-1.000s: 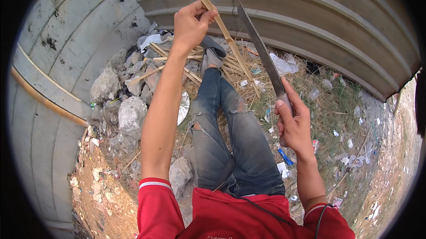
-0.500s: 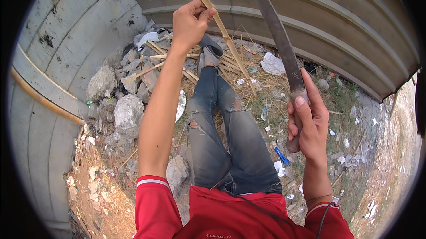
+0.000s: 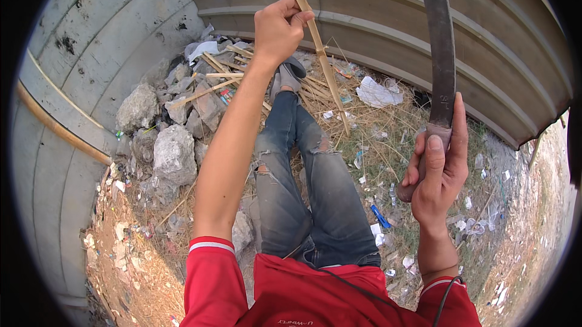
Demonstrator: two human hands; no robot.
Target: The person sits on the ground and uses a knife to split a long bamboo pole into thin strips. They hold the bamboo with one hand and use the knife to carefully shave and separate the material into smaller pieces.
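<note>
Bamboo strip [image 3: 320,51], pale and narrow, held up in front of the person, a little right of the picture's centre line; its long axis runs steeply from the top edge down and to the right, with the upper end out of view and the thin lower end pointing toward the littered grass beside the shins. Whether that end touches the ground, I cannot tell. The left hand [image 3: 280,31] is nearly closed, pinching the strip between thumb and curled fingers above its visible joint. The right hand [image 3: 441,172] is partly closed around the handle of a large knife [image 3: 442,54], forefinger stretched out straight; the dark blade points almost straight up, well apart from the strip, its tip cut off by the top edge. Between the arms lie legs in ripped jeans [image 3: 336,205]. More strips [image 3: 312,89] lie around the feet, near grey rocks [image 3: 175,156] and a ribbed metal wall [image 3: 382,8].
</note>
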